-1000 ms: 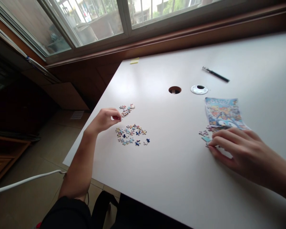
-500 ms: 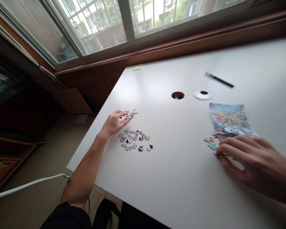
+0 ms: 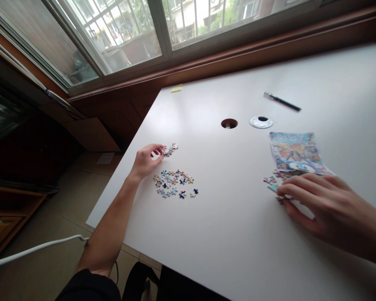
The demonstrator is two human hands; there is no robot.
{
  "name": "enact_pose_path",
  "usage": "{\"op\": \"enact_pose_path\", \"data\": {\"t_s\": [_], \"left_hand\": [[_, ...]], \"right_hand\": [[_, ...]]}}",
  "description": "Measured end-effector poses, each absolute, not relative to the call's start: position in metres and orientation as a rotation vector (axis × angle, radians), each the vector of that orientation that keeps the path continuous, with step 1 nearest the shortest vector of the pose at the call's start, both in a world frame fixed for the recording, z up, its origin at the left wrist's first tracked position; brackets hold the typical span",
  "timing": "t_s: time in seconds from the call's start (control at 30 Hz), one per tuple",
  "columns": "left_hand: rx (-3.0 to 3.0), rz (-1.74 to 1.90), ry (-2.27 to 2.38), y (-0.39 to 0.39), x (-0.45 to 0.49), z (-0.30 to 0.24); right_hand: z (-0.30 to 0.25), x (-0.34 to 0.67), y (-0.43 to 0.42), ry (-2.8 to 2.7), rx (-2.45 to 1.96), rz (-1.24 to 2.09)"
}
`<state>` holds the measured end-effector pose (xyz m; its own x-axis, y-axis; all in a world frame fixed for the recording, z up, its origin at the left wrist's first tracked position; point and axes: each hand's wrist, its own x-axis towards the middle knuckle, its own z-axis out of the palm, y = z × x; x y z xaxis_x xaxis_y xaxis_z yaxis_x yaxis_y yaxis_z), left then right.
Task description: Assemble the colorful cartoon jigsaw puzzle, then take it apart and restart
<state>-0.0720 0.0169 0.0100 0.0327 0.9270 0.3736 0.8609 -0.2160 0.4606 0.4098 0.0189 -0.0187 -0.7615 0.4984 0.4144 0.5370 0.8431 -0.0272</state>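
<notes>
A person is working over jigsaw pieces at a white table point(image 3: 219, 225), the two hands spreading wide apart. At the table's left side, the left hand point(image 3: 146, 161) is curving loosely, its thumb standing apart from the fingers, and its fingertips are meeting the edge of a small cluster of pieces point(image 3: 171, 150). A larger group of pieces point(image 3: 172, 180), several of them dark blue, is lying just nearer the person. Across the table, the right hand point(image 3: 322, 200) is bending over a third batch of pieces point(image 3: 270, 179), its thumb and forefinger drawing close together beside a teal piece point(image 3: 272, 187); the hand is hiding much of the batch, so whether it is gripping anything cannot be told. A colorful printed sheet point(image 3: 296, 151) is lying flat just beyond that hand. Farther back, a dark pen point(image 3: 283, 102) is resting beyond a silvery ring point(image 3: 261, 122), which is sitting beside a round hole point(image 3: 229, 123) in the tabletop, while daylight is coming through a window point(image 3: 200, 21).
</notes>
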Motion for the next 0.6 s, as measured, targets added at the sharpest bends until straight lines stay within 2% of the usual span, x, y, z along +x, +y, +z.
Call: {"op": "enact_pose_path", "data": {"t_s": [0.6], "left_hand": [[2.209, 0.974, 1.895, 0.0134, -0.067, 0.0149]], "right_hand": [[-0.0197, 0.4095, 0.0196, -2.618, -0.748, -0.193]]}}
